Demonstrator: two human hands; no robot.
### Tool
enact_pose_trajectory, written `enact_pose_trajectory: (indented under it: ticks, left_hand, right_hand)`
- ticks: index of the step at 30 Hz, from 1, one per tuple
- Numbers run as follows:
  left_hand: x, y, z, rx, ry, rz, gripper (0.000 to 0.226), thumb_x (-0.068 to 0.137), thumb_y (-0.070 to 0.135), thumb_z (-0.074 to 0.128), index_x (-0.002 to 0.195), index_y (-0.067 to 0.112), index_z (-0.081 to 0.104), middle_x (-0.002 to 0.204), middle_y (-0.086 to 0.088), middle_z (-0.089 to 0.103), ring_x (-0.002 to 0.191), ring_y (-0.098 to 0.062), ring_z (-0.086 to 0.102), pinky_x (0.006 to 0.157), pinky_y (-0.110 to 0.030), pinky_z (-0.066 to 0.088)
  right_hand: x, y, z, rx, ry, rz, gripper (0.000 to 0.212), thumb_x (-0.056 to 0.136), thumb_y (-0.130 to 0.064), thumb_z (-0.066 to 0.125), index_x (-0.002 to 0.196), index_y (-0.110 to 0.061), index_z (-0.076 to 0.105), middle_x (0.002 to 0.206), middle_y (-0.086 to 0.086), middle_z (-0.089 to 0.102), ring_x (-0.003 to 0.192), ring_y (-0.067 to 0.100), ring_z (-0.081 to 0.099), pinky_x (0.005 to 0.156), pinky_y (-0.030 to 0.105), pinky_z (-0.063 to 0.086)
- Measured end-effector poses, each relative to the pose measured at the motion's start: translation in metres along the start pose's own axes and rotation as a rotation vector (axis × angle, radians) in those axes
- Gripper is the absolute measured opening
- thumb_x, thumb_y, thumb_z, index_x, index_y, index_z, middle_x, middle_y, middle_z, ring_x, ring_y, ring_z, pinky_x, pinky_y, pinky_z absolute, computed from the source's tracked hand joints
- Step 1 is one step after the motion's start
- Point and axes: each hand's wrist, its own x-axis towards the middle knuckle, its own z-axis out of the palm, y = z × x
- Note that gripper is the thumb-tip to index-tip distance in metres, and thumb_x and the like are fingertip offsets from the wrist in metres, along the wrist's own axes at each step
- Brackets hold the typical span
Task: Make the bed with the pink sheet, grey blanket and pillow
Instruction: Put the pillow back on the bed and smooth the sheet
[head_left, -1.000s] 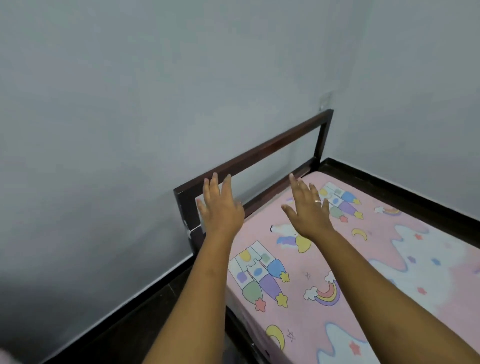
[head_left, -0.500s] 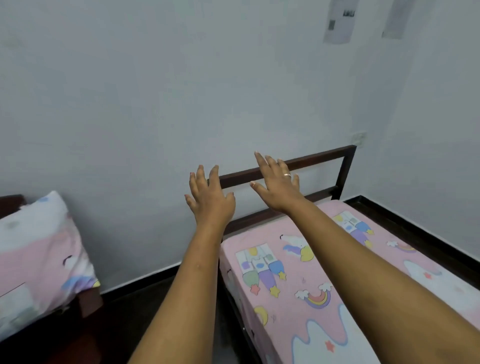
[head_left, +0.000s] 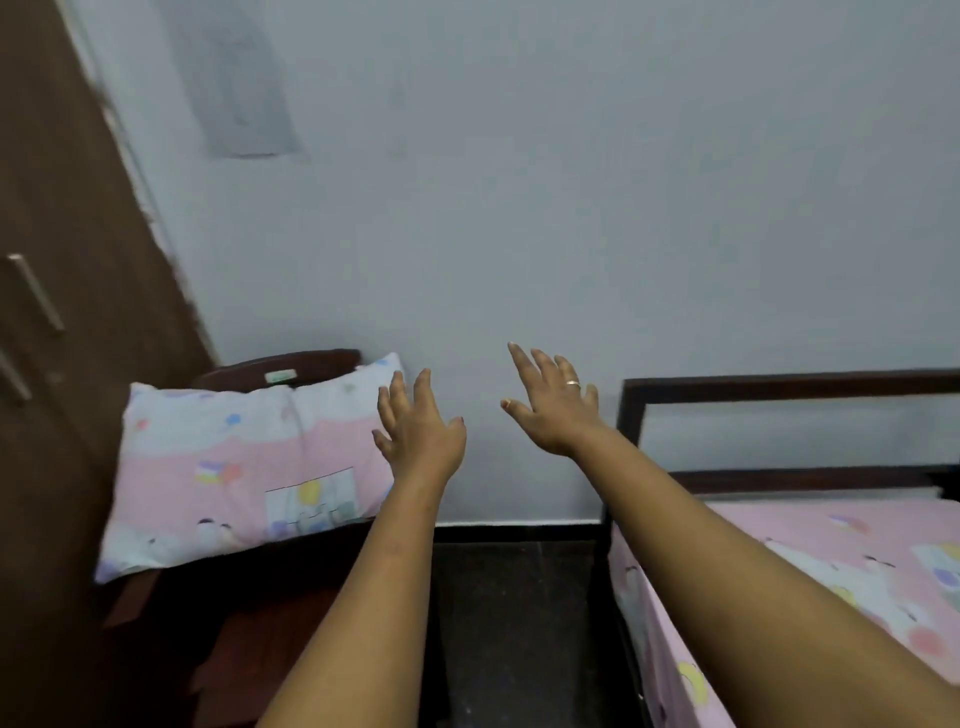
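i have both arms stretched forward, palms facing away from me. my left hand (head_left: 421, 431) is spread, fingers straight and slightly apart, holding nothing. in my view it overlaps the right edge of the pillow (head_left: 244, 467), and i cannot tell whether it touches the cover. my right hand (head_left: 556, 405) is also spread and holds nothing, raised in front of the bare wall (head_left: 519, 208), with a ring (head_left: 573, 383) on one finger. it hangs between the pillow and the bed, just left of the headboard (head_left: 779, 382), apart from both.

the pillow sits to my left on a dark wooden chair (head_left: 291, 361). it is tilted, its upper edge against the curved chair back. its cover is white on top and pink below, with small cartoon prints. the seat under it is in shadow and hard to read.

the pink sheet (head_left: 831, 561) is on the bed at my right. it lies over the mattress right up to the head end and hangs down the near side. it carries the same sort of cartoon print. the headboard is a dark open frame standing against the wall.

a strip of dark floor (head_left: 514, 623) runs between chair and bed. a brown wardrobe (head_left: 52, 364) with a metal handle (head_left: 36, 293) stands at the far left, blurred. a grey patch (head_left: 239, 88) marks the wall above the pillow.
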Motion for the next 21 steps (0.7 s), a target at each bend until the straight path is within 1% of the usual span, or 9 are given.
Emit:
enact_pose_trajectory:
  ticks: [7, 10, 13, 15, 17, 21]
  left_hand:
    - [0.048, -0.136, -0.055, 0.03, 0.065, -0.27, 0.067, 0.09, 0.027, 0.056, 0.147, 0.027, 0.02, 0.158, -0.001, 0.0, 0.145, -0.022, -0.005, 0.112, -0.052, 0.015]
    - [0.077, -0.193, -0.076, -0.007, 0.069, -0.347, 0.067, 0.09, 0.026, 0.057, 0.147, 0.027, 0.02, 0.158, -0.001, 0.0, 0.145, -0.023, -0.004, 0.112, -0.052, 0.016]
    - [0.11, -0.252, -0.096, -0.045, 0.101, -0.428, 0.067, 0.089, 0.026, 0.058, 0.146, 0.026, 0.022, 0.157, -0.002, 0.005, 0.143, -0.025, 0.002, 0.112, -0.052, 0.022]
    - [0.125, -0.285, -0.103, -0.072, 0.107, -0.483, 0.066, 0.088, 0.025, 0.058, 0.145, 0.025, 0.023, 0.156, -0.003, 0.008, 0.142, -0.025, 0.006, 0.11, -0.049, 0.024]
    - [0.136, -0.312, -0.107, -0.109, 0.094, -0.535, 0.066, 0.088, 0.023, 0.057, 0.145, 0.023, 0.024, 0.156, -0.004, 0.01, 0.141, -0.027, 0.008, 0.109, -0.045, 0.023]
    - [0.154, -0.346, -0.099, -0.201, 0.049, -0.636, 0.066, 0.088, 0.019, 0.056, 0.146, 0.021, 0.023, 0.156, -0.005, 0.012, 0.141, -0.028, 0.01, 0.108, -0.04, 0.025]
  right_hand:
    - [0.063, -0.108, 0.095, 0.008, -0.164, -0.125, 0.068, 0.099, -0.047, 0.034, 0.149, -0.04, -0.012, 0.16, -0.004, -0.008, 0.147, 0.024, -0.009, 0.112, 0.06, 0.005]
    - [0.093, -0.157, 0.137, 0.02, -0.218, -0.145, 0.069, 0.099, -0.047, 0.035, 0.148, -0.04, -0.013, 0.16, -0.005, -0.009, 0.147, 0.024, -0.009, 0.112, 0.06, 0.007]
    - [0.123, -0.209, 0.178, 0.041, -0.27, -0.18, 0.069, 0.099, -0.045, 0.037, 0.149, -0.04, -0.011, 0.16, -0.005, -0.009, 0.147, 0.024, -0.01, 0.113, 0.059, 0.006]
    - [0.137, -0.236, 0.202, 0.042, -0.301, -0.197, 0.07, 0.099, -0.045, 0.038, 0.149, -0.04, -0.011, 0.16, -0.004, -0.009, 0.147, 0.024, -0.009, 0.113, 0.059, 0.006]
    - [0.151, -0.259, 0.224, 0.043, -0.326, -0.199, 0.071, 0.099, -0.045, 0.039, 0.149, -0.039, -0.011, 0.16, -0.003, -0.009, 0.147, 0.025, -0.009, 0.113, 0.059, 0.007]
    - [0.173, -0.28, 0.256, 0.004, -0.394, -0.204, 0.073, 0.098, -0.047, 0.04, 0.149, -0.039, -0.011, 0.16, -0.003, -0.008, 0.147, 0.026, -0.007, 0.112, 0.06, 0.006]
